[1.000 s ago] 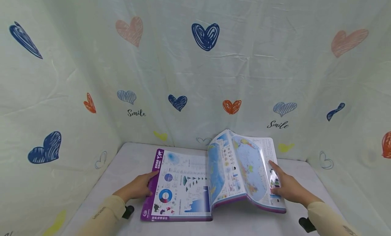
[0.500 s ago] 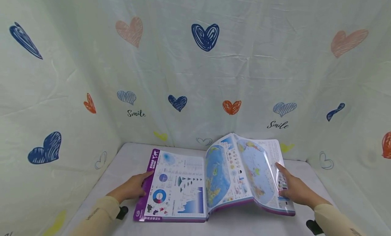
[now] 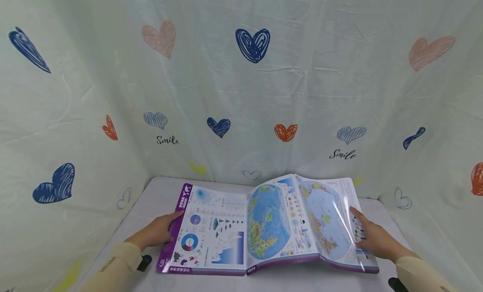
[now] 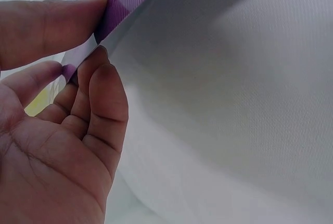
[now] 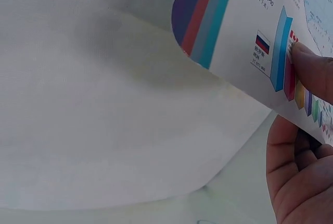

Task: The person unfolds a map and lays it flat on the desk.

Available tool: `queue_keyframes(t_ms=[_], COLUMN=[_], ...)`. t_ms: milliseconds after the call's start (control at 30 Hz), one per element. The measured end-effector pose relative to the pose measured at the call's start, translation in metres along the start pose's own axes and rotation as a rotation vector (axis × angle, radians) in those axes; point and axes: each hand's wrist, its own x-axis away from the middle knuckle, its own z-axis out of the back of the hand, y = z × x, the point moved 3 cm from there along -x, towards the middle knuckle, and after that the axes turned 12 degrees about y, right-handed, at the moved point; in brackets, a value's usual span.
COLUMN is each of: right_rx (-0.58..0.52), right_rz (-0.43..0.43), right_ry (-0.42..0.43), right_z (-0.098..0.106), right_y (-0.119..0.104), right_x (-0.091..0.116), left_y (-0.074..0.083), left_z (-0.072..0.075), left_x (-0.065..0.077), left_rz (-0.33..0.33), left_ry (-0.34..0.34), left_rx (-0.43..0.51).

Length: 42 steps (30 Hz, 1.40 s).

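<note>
A glossy folding world map (image 3: 268, 221) stands partly unfolded on the table, its panels bent in a zigzag with a raised crease right of the middle. My left hand (image 3: 155, 232) pinches the purple left border, thumb on top and fingers curled beneath; the left wrist view shows that purple edge (image 4: 130, 5) lifted above the white surface. At the far side, my right hand (image 3: 380, 238) grips the right panel's outer edge. In the right wrist view the thumb (image 5: 314, 73) presses on a printed chart while the fingers bend under the sheet.
The white tabletop (image 3: 143, 199) runs back to a pale curtain (image 3: 241, 90) printed with hearts, which also closes in both sides. The map's upper edge comes near the back curtain. Dark wrist devices (image 3: 144, 263) sit under the sleeves.
My hands have moved apart, the left one leftward and the right one rightward and slightly down. The map has spread wider, its raised fold has sunk lower, and more of the middle panel shows.
</note>
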Motion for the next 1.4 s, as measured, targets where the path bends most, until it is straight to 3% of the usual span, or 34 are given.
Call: queue_keyframes(t_ms=[300, 533, 800, 1000, 1400], right_rx=[0.062, 0.109, 0.110, 0.109, 0.124], right_rz=[0.029, 0.048, 0.062, 0.028, 0.059], right_ry=[-0.001, -0.007, -0.011, -0.021, -0.007], right_z=[-0.004, -0.007, -0.008, -0.010, -0.016], right_y=[0.011, 0.020, 0.027, 0.029, 0.036], right_x=[0.000, 0.000, 0.007, 0.007, 0.005], left_y=[-0.007, -0.014, -0.018, -0.021, -0.026], left_z=[0.005, 0.008, 0.011, 0.010, 0.006], left_x=[0.001, 0.001, 0.001, 0.000, -0.001], left_rz=[-0.027, -0.006, -0.002, 0.008, 0.021], left_ry=[0.022, 0.018, 0.016, 0.010, 0.010], left_rx=[-0.022, -0.020, -0.018, -0.023, -0.038])
